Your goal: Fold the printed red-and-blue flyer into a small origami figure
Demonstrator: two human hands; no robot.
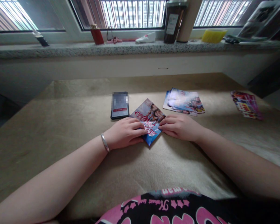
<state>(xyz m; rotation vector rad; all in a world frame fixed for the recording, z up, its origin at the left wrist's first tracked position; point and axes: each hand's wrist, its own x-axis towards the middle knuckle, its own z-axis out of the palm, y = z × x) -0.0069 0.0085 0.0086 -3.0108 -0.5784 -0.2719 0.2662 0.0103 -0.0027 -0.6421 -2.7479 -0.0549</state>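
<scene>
A colourful printed sheet of paper (154, 111), partly folded into a diamond shape, lies on the table with one corner towards me. Its upper part shows printed figures, and the lower part is blue with red and white lettering. My left hand (126, 133), with a silver bracelet at the wrist, grips the left side, its fingers closed and reaching over the lettering. On the opposite side, my right hand (179, 127) has its fingers closed at the right corner. Both thumbs are mostly hidden.
A phone (120, 112) with a lit screen lies beyond my left hand. Printed sheets (182, 99) are stacked behind my right hand, and smaller printed cards (247, 104) lie far right. On the windowsill (121, 49) stand a dark jar (174, 23), a red bottle (97, 35) and a yellow sponge-like block (214, 36).
</scene>
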